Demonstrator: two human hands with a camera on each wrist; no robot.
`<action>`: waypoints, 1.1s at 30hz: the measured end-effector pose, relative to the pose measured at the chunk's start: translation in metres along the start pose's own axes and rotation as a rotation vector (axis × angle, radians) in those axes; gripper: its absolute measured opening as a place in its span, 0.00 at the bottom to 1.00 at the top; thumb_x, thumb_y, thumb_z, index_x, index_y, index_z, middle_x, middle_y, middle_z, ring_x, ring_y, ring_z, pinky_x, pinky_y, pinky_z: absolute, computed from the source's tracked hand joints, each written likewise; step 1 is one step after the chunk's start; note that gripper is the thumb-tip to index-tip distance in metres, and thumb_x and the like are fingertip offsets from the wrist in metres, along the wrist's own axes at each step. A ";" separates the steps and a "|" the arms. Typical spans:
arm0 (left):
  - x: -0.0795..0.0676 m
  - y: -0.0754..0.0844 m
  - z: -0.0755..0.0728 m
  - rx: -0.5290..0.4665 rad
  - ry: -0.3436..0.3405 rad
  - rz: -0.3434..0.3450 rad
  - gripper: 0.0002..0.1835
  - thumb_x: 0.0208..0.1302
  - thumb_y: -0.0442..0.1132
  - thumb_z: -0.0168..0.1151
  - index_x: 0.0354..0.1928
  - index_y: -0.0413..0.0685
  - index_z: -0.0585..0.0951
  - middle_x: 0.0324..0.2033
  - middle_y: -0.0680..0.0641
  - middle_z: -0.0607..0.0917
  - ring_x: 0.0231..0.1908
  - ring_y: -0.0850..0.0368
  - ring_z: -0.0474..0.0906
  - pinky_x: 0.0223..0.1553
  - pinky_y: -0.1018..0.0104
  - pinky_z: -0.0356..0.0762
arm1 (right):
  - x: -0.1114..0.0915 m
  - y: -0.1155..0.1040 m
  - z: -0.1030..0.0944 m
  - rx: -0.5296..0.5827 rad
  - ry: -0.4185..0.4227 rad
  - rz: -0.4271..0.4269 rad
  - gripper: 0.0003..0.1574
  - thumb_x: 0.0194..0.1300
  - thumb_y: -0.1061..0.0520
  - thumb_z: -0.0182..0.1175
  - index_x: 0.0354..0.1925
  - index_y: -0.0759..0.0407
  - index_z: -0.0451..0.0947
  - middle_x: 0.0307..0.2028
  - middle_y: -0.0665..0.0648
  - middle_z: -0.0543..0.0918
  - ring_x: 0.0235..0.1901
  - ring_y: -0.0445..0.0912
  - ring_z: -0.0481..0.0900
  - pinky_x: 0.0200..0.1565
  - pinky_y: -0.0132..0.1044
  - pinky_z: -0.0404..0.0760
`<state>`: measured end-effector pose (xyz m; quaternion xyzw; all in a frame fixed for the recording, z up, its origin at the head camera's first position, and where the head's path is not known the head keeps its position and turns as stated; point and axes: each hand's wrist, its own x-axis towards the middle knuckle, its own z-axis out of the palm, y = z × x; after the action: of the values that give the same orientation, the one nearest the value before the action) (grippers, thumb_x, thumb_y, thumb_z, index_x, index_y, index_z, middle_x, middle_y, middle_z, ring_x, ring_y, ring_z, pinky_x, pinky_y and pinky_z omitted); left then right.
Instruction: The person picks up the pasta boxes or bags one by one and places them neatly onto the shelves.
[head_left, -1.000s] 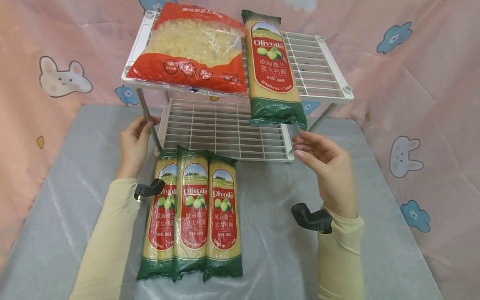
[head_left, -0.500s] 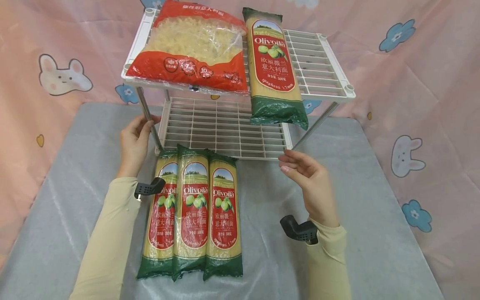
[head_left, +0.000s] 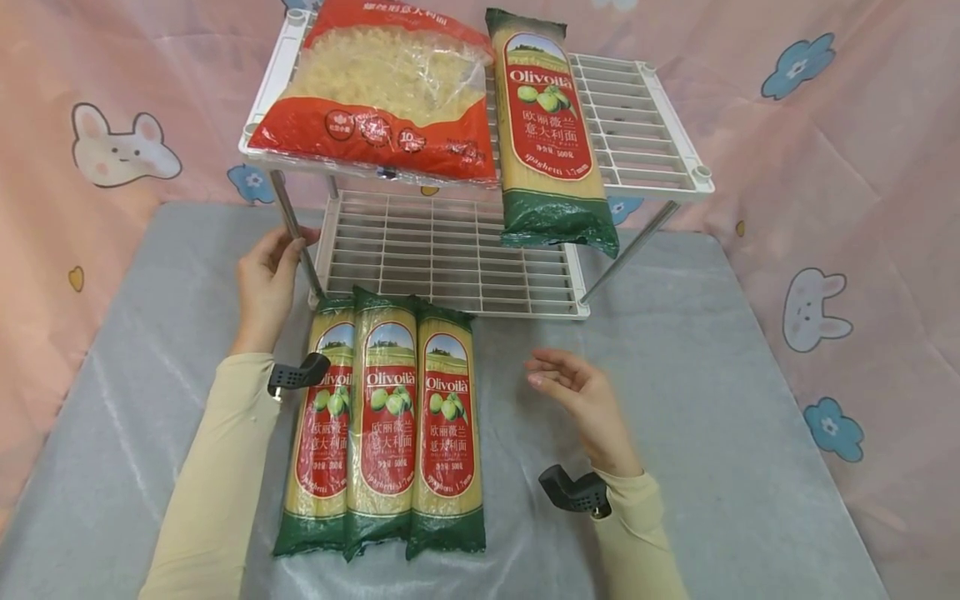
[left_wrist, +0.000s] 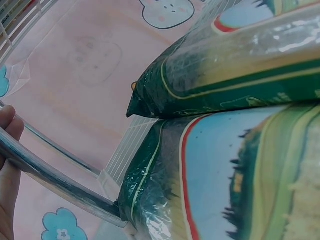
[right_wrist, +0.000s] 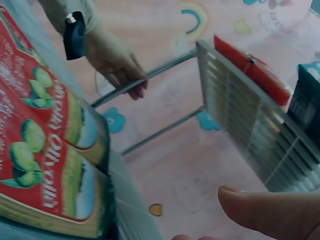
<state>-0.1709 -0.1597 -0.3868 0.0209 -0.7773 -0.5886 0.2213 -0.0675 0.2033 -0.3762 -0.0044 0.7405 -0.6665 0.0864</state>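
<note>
My left hand (head_left: 266, 283) grips the front left metal post (head_left: 286, 204) of a white two-tier rack (head_left: 525, 316), thumb and fingers around it. In the left wrist view the same post (left_wrist: 65, 186) runs past the fingertips. My right hand (head_left: 581, 408) is held over the table with fingers loosely bent and nothing in them; its thumb (right_wrist: 270, 211) shows in the right wrist view. To its left, three spaghetti packs (head_left: 447, 417) lie side by side, their top ends at the rack's lower tier.
On the upper tier lie a red bag of spiral pasta (head_left: 390, 75) and another spaghetti pack (head_left: 551, 125), whose green end overhangs the front edge. A grey cloth (head_left: 720, 400) covers the table, and a pink patterned curtain (head_left: 885, 167) hangs behind.
My right hand has moved away from the rack's right front post, down and to the left toward the spaghetti packs. The left hand stays on its post.
</note>
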 end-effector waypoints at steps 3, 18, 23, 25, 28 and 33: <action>0.000 0.000 0.000 -0.004 -0.001 0.000 0.13 0.69 0.38 0.54 0.47 0.37 0.81 0.45 0.46 0.85 0.48 0.64 0.78 0.54 0.66 0.73 | -0.001 0.008 0.005 0.001 -0.013 0.049 0.25 0.60 0.69 0.60 0.55 0.78 0.69 0.47 0.72 0.78 0.41 0.40 0.80 0.48 0.31 0.77; 0.000 -0.001 0.001 -0.031 0.001 -0.001 0.13 0.70 0.37 0.53 0.48 0.37 0.81 0.44 0.46 0.85 0.46 0.66 0.79 0.53 0.66 0.73 | 0.001 0.042 0.022 0.066 -0.125 0.152 0.27 0.59 0.68 0.60 0.55 0.81 0.67 0.46 0.75 0.78 0.40 0.41 0.80 0.48 0.34 0.78; 0.000 -0.002 0.001 -0.019 -0.002 -0.003 0.13 0.70 0.39 0.53 0.48 0.39 0.81 0.44 0.46 0.85 0.47 0.65 0.78 0.53 0.65 0.73 | 0.002 0.048 0.026 0.096 -0.153 0.169 0.27 0.58 0.70 0.59 0.54 0.82 0.67 0.47 0.76 0.77 0.40 0.41 0.80 0.48 0.34 0.79; 0.000 -0.002 0.001 -0.016 -0.003 -0.004 0.13 0.70 0.39 0.53 0.48 0.39 0.81 0.44 0.46 0.85 0.47 0.65 0.78 0.54 0.65 0.73 | 0.002 0.051 0.027 0.102 -0.160 0.178 0.27 0.58 0.70 0.59 0.55 0.82 0.66 0.47 0.75 0.77 0.40 0.41 0.80 0.47 0.34 0.79; 0.000 -0.001 0.000 -0.020 -0.005 -0.007 0.13 0.70 0.38 0.53 0.48 0.38 0.81 0.44 0.46 0.85 0.47 0.65 0.78 0.54 0.64 0.73 | 0.003 0.055 0.029 0.102 -0.177 0.190 0.27 0.58 0.70 0.59 0.55 0.82 0.66 0.46 0.74 0.78 0.40 0.41 0.81 0.47 0.34 0.79; 0.000 0.000 0.000 -0.022 -0.008 -0.007 0.13 0.70 0.38 0.52 0.48 0.38 0.80 0.45 0.45 0.85 0.48 0.64 0.78 0.55 0.64 0.73 | 0.003 0.061 0.034 0.093 -0.209 0.210 0.27 0.59 0.69 0.59 0.54 0.82 0.66 0.43 0.71 0.80 0.38 0.41 0.80 0.46 0.34 0.80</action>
<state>-0.1707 -0.1598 -0.3868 0.0188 -0.7716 -0.5979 0.2162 -0.0588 0.1766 -0.4404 0.0075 0.6922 -0.6833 0.2324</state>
